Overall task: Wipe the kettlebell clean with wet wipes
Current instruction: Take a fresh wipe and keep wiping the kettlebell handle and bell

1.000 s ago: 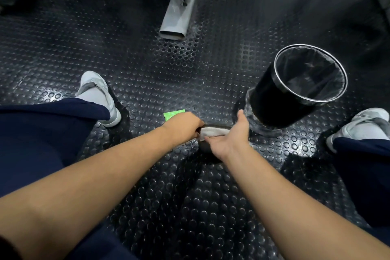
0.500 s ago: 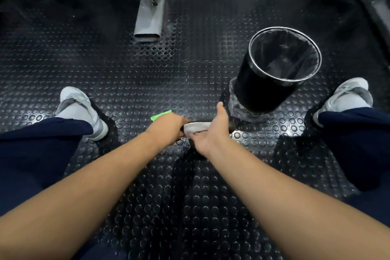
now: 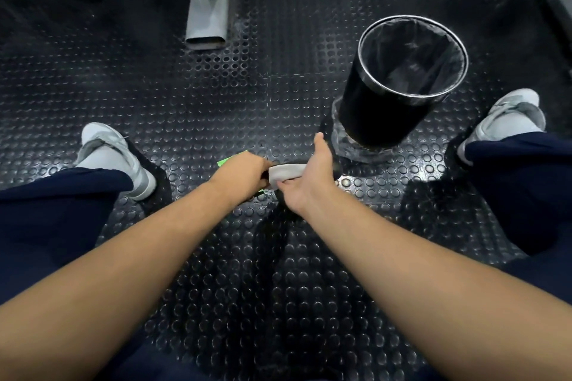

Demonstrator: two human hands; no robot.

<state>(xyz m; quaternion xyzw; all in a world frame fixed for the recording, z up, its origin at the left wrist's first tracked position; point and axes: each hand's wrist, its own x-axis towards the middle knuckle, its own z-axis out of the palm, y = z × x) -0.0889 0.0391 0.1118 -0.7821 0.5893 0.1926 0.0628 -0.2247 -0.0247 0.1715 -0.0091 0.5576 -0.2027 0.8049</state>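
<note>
A seated person leaned forward over a kettlebell (image 3: 280, 195) that stood on the studded rubber floor (image 3: 201, 108) between their feet, almost wholly hidden beneath the hands. The left hand (image 3: 240, 175) was closed around one end of the handle, apparently to steady the weight, while the right hand (image 3: 309, 179) pressed a white wet wipe (image 3: 286, 171) over the handle, thumb raised and fingers pinching the cloth's near edge. The hands sat close together, nearly touching. A green packet (image 3: 232, 160), probably the wipes' wrapper, showed just behind the left hand. A black bin (image 3: 390, 108) with a clear liner stood just beyond the right hand, likely placed for easy disposal of used wipes. A grey machine leg (image 3: 207, 22) lay farther off.
</note>
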